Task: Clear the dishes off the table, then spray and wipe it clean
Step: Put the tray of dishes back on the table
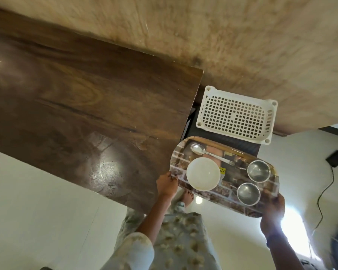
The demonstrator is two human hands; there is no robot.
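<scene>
My left hand [167, 185] and right hand [273, 208] reach forward, fingers curled round opposite ends of the patterned tray [230, 197]. Between my grips sit a white bowl [203, 174], a spoon [198, 149] and two steel cups [259, 170]; the table [76, 98] lies left of my left hand.

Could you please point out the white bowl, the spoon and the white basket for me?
white bowl [203, 174]: head view, on the middle of its inside.
spoon [197, 148]: head view, on its scoop end.
white basket [235, 114]: head view, on its perforated bottom.

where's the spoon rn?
Head view, right of centre: the spoon lies on the tray's far side, just beyond the white bowl, left of the two steel bowls.
</scene>
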